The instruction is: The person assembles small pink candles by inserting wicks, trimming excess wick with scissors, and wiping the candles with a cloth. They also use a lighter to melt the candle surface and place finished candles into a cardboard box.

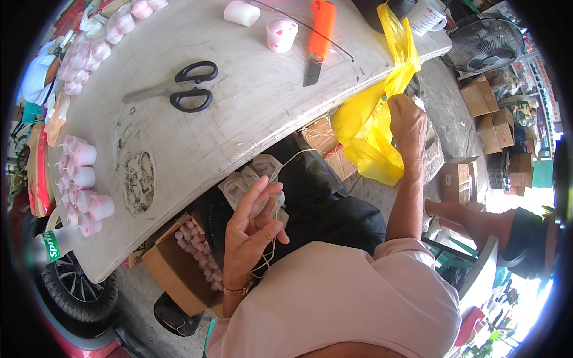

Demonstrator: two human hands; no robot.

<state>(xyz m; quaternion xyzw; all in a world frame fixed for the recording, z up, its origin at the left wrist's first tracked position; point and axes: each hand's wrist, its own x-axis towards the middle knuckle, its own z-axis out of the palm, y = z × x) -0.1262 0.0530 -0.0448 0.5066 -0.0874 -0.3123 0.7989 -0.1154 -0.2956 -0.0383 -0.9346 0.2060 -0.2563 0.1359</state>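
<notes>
My left hand (250,232) is raised above my lap, palm partly turned up, its fingers apart. Thin white string (292,158) runs close to it, and more hangs below the fingers. A pale cloth or bag (242,182) lies behind this hand on my dark-covered lap. Out to the right, my right hand (409,122) is closed in a fist beside a yellow plastic bag (373,131) hanging off the table edge. The curled fingers hide what they hold, if anything.
On the white table (250,71) lie black-handled scissors (194,86), an orange-handled cutter (322,36) and several wrapped pink-white cups (83,176). An open cardboard box (170,268) of small pink-white pieces stands below. A fan (486,45), more boxes and a person's legs (477,230) are at right.
</notes>
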